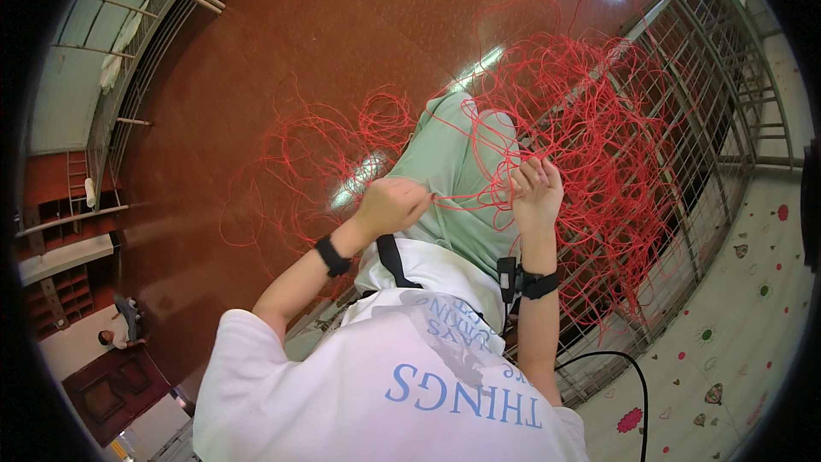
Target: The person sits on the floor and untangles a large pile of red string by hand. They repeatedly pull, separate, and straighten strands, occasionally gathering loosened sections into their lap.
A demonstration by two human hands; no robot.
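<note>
My left hand (392, 205) is closed with its back to the camera, pinching a thin red cord (467, 198) stretched over my lap. My right hand (536, 191) has its fingers curled around several strands of the same red cord. Beyond my right hand spreads a large loose tangle of red cord (603, 141), with strands draped over my right knee. Another, thinner heap of red cord (321, 141) lies on the brown floor to the left of my legs. Light green trousers (442, 160) cover my legs beneath the cord.
A metal bed frame with a wire-mesh base (699, 141) bears the tangle on the right. Behind it runs a wall with printed decorations (712, 333). Metal bunk frames (122, 70) line the far left. A person (122, 330) is near a dark red door (115, 391). A black cable (635, 372) curves at lower right.
</note>
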